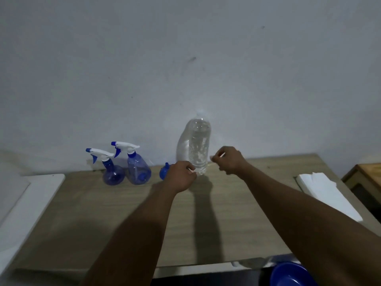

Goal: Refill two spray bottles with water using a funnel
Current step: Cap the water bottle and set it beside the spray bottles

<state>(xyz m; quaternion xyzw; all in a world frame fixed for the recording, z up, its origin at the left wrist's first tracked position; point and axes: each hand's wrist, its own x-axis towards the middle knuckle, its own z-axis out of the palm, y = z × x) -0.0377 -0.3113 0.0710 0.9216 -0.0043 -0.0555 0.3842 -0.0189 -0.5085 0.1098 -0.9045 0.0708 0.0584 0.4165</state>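
Two blue spray bottles with white trigger heads, one round-bodied (113, 176) and one taller (138, 170), stand at the back left of the wooden table (123, 213). A small blue funnel (164, 173) sits just right of them, partly hidden behind my left hand (181, 178). A tall clear water bottle (198, 145) stands upright against the wall. My left hand is at its lower left, fingers loosely curled, fingertips at the bottle's base but not wrapped round it. My right hand (228, 161) hovers just right of the bottle, fingers pinched on a small white piece (211, 157), possibly a cap.
A white surface (31, 193) borders the table on the left. Folded white paper towels (327, 193) lie at the right edge, with a wooden piece of furniture (367, 174) beyond. A blue bowl (290, 275) sits below the front right corner. The wall (185, 58) stands directly behind the table.
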